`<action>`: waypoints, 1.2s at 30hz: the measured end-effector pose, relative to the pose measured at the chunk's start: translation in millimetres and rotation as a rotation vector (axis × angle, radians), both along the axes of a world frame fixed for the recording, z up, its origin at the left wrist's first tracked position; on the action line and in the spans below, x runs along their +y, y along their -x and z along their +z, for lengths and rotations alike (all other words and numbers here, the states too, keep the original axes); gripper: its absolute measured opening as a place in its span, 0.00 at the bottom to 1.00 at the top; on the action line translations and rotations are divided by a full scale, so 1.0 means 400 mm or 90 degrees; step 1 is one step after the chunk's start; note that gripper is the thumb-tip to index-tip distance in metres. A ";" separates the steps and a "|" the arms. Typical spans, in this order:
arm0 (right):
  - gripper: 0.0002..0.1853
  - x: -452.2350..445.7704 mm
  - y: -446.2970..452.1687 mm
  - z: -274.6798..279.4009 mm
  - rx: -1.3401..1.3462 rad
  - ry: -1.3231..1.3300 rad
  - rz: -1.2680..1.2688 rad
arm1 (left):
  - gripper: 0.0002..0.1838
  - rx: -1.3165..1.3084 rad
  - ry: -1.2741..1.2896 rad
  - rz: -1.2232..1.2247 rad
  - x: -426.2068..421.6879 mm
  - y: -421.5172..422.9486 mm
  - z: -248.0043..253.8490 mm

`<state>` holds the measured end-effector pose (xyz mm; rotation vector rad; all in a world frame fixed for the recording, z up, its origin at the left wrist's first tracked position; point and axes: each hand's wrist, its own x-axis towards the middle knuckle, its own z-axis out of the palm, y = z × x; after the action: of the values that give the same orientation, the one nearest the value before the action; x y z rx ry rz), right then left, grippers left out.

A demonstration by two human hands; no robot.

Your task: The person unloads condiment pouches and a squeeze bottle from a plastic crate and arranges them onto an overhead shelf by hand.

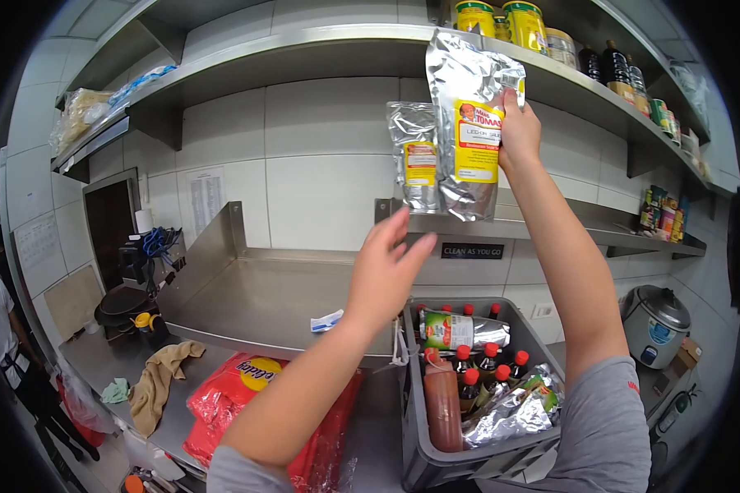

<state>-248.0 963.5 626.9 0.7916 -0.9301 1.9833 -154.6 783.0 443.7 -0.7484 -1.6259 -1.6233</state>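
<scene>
My right hand (520, 135) grips the right side of a large silver sauce pouch (470, 82) with a yellow and red label, held upright in front of the shelves. Just left of it, a smaller silver pouch (416, 131) with a similar label stands upright at the narrow lower shelf (559, 230). My left hand (384, 267) is raised below the small pouch with its fingers apart, holding nothing. Whether its fingertips touch that pouch, I cannot tell. Beneath my arms is a grey crate (413, 448) holding red-capped bottles (469, 380) and silver pouches (510, 423).
A steel upper shelf (304, 49) carries yellow-labelled cans (524, 25) and dark bottles (617, 62). Red plastic packs (226, 398) and a brown cloth (163, 382) lie on the counter. A rice cooker (658, 320) stands at right. Another person (4, 320) is at far left.
</scene>
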 end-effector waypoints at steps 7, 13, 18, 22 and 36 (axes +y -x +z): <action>0.14 0.047 -0.128 -0.040 -0.052 0.053 0.146 | 0.35 0.350 0.074 0.261 0.088 -0.023 0.032; 0.14 0.085 -0.198 -0.064 -0.033 0.024 0.214 | 0.18 0.835 0.286 0.486 0.068 -0.083 0.083; 0.14 0.090 -0.261 -0.082 -0.040 0.043 0.236 | 0.14 0.922 0.360 0.530 0.052 -0.134 0.132; 0.15 0.113 -0.227 -0.101 -0.086 0.016 0.214 | 0.14 0.884 0.526 0.505 0.058 -0.195 0.142; 0.21 0.124 -0.251 -0.144 -0.080 -0.003 0.296 | 0.11 0.874 0.463 0.723 -0.008 -0.187 0.091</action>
<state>-147.6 1012.9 569.4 0.9590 -0.8779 2.4562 -79.6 779.8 480.0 -0.7306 -1.0495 0.3817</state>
